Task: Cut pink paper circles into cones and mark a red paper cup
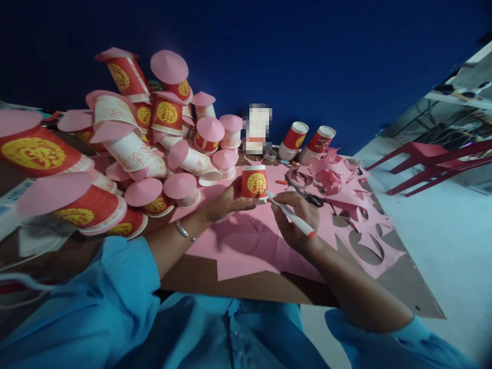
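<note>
My left hand (pixel 224 205) is closed around the left and lower side of a red paper cup (pixel 253 180) with a gold emblem. In my right hand (pixel 298 220) is a white marker (pixel 294 216) with an orange-red end. Its tip points at the cup's lower right edge; whether it touches I cannot tell. Below both hands lie pink paper sheets (pixel 207 241), with a faint round outline on the top one.
To the left are piled several paper cups (pixel 167 117) with pink cone tops. Two stacks of cups (pixel 294 141) stand at the back right. Black-handled scissors (pixel 312 197) lie near crumpled pink offcuts (pixel 342 179). A red stool (pixel 423 154) stands on the floor.
</note>
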The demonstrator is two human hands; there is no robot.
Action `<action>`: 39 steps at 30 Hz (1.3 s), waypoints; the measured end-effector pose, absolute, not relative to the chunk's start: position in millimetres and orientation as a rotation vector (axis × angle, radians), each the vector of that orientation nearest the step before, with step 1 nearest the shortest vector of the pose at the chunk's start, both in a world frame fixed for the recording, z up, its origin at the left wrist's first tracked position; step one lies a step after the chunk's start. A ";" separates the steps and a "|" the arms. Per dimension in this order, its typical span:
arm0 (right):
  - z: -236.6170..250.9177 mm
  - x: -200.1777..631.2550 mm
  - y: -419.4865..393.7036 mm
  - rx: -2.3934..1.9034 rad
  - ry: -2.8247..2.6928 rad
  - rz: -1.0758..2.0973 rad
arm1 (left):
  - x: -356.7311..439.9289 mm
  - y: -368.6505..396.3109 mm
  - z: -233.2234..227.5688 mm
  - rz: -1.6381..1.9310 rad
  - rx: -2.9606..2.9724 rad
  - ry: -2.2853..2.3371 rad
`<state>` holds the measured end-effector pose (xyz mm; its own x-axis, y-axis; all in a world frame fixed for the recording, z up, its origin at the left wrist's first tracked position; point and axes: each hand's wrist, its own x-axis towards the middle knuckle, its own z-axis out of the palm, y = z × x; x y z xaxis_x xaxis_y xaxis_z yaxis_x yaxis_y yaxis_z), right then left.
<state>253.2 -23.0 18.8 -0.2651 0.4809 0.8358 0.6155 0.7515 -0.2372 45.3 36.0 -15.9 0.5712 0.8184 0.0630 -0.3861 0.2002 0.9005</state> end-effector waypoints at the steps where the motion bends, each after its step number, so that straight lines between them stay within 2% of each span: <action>1: 18.2 253.4 -22.6 -0.830 -1.926 -0.165 | 45.4 36.1 -15.8 0.889 1.068 0.510; 17: 23.0 246.7 -30.3 -0.670 -1.989 -0.121 | 44.1 38.8 -21.0 0.902 1.266 0.593; 39: 21.9 245.2 -29.3 -0.723 -2.036 -0.151 | 43.2 35.2 -13.8 0.832 1.307 0.649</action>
<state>245.2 -29.3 21.9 -0.3864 0.4316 0.8151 0.5473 0.8186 -0.1740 43.2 35.2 -13.8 0.5628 0.8254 0.0433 -0.1590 0.0568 0.9856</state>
